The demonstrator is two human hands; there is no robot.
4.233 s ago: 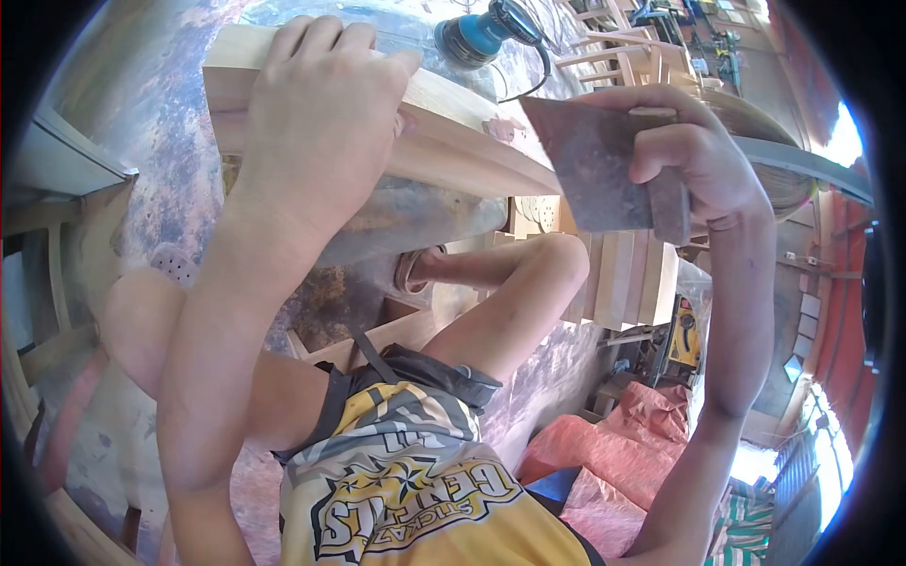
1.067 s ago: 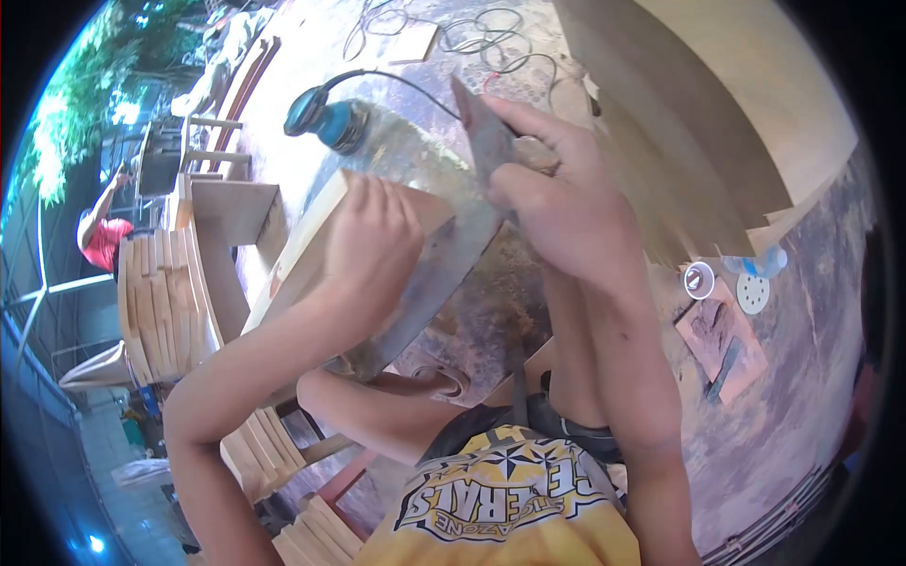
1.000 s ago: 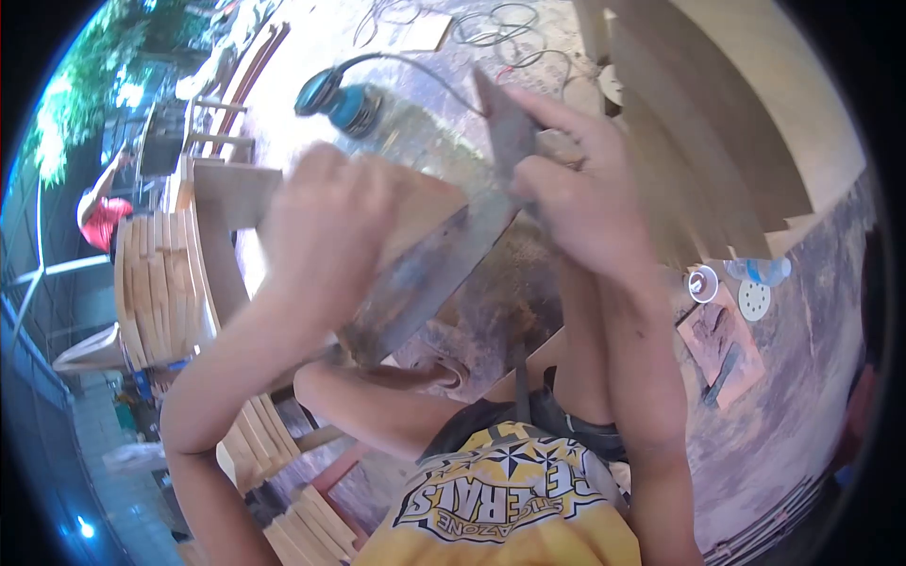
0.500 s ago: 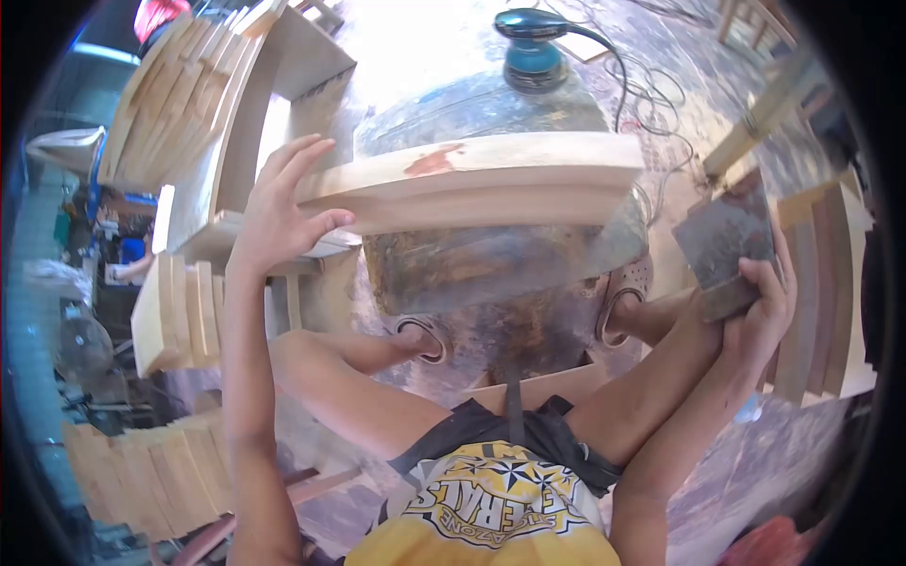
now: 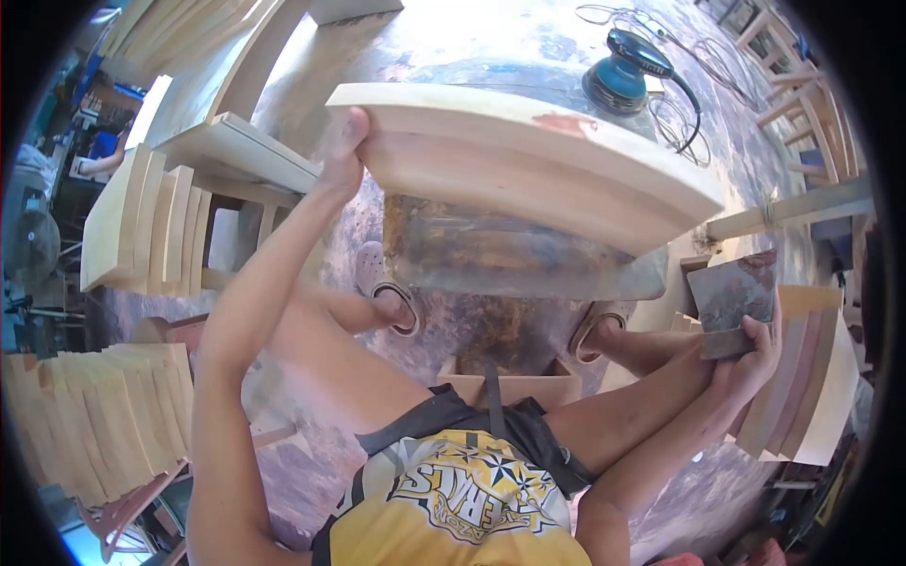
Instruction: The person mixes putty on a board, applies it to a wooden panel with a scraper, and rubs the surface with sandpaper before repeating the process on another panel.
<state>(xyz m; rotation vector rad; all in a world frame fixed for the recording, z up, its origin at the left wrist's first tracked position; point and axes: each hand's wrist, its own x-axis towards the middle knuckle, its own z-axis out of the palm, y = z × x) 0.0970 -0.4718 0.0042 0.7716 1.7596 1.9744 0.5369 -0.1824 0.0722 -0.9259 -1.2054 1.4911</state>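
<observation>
A long pale wooden board (image 5: 491, 160), with a reddish smear near its right end, lies slanting over the low worn work surface (image 5: 472, 243). My left hand (image 5: 343, 162) is closed on the board's left end, thumb on its upper edge. Over at the right, my right hand (image 5: 752, 351) grips a flat grey plate (image 5: 729, 294) with reddish stains at its top corner, the thumb lying against its lower edge. This hand is beside my knee, apart from the board.
A blue corded sander (image 5: 618, 75) stands on the floor beyond the board. Cut wooden pieces are stacked at the left (image 5: 99, 415) and right (image 5: 802, 373). A wooden frame (image 5: 241, 141) stands at the upper left, and stool frames (image 5: 812, 123) at the upper right.
My left hand, open beside the board before, has closed on its left end. The board has turned, its right end now nearer me. The right hand still holds the plate; the view has shifted.
</observation>
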